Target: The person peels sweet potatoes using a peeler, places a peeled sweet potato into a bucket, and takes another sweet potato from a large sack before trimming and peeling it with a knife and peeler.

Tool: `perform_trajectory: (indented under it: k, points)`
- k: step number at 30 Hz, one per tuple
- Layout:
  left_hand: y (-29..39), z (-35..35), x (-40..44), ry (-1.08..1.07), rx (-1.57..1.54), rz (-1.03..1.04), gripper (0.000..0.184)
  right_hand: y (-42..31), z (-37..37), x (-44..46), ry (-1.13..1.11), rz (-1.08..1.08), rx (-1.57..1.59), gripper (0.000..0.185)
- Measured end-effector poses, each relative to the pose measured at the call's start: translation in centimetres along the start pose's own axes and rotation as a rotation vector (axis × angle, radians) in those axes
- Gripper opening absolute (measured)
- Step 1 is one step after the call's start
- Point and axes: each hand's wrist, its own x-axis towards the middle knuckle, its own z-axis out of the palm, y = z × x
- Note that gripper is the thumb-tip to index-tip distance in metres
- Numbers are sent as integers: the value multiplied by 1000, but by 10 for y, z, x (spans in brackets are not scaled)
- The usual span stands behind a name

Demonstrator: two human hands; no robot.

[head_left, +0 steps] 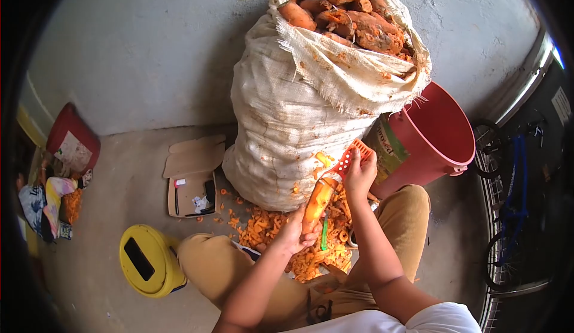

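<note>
In my left hand (pixel 291 234) is a thick, partly peeled carrot (pixel 318 204), the fingers wrapped round its lower end. My right hand (pixel 360 177) grips an orange plastic peeler (pixel 344 162) with holes through it, which meets the carrot's upper end. A bit of peel (pixel 323 159) shows beside the tool. Below both hands, a heap of orange peelings (pixel 263 225) covers the floor between my legs. A slim green object (pixel 324 235) stands out among the scraps. Just beyond my hands rises a large white woven sack (pixel 281 117), its open top full of carrots (pixel 365 25).
A red bucket (pixel 412 153) leans to the sack's right. To the left are an open cardboard box (pixel 194 159) with small items and a yellow bucket (pixel 164 261) with a phone (pixel 139 259) on its lid. A bicycle (pixel 514 195) is at far right, a grey wall (pixel 149 52) behind.
</note>
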Motion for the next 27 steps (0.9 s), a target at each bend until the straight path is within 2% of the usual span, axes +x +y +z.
perform_trajectory:
  k: [1,2,4,6,8,9,10,11,12,14,16,18,20,23,26,27]
  points:
    - [1,2,1,-5,10,5,54,4,1,2,5,46,54,14]
    - [1,2,0,-9,20,11,54,27,-1,8,29,-35,19,15]
    - [0,-1,-7,-1,36,-19,54,30,-7,34,331,-280,-225,17]
    - [-2,-7,-23,7,80,-59,54,36,-34,84,481,99,200,19]
    - [1,-13,-25,27,51,-6,53,21,-51,100,416,22,-57,18]
    - [2,-16,-21,52,20,22,52,9,-48,94,306,-57,-3,17]
    - [1,-16,-19,76,-12,49,51,-1,-41,83,177,-37,123,16]
    - [2,-13,-17,80,-19,53,50,6,-46,73,37,-100,-133,13]
    - [1,-10,-16,72,-44,35,49,4,-36,56,-31,-185,-113,12]
    - [0,-7,-15,59,-92,-3,48,-20,-31,16,-317,-254,-235,12]
    - [-2,-8,-12,57,-114,21,47,-23,-16,-18,-381,38,158,13]
    - [-5,-8,-10,59,-120,37,47,-29,-11,-45,-395,282,133,15]
    - [-5,-6,-8,61,-109,55,46,6,-6,-61,-336,18,-11,16]
    - [-10,-12,-7,105,-64,48,46,-10,-9,-68,-312,-59,-177,17]
    - [-9,-11,-12,60,29,34,48,-15,-9,-50,-208,-227,-264,15]
    - [-11,-8,-12,55,17,7,49,-13,-13,-36,-222,-155,-287,15]
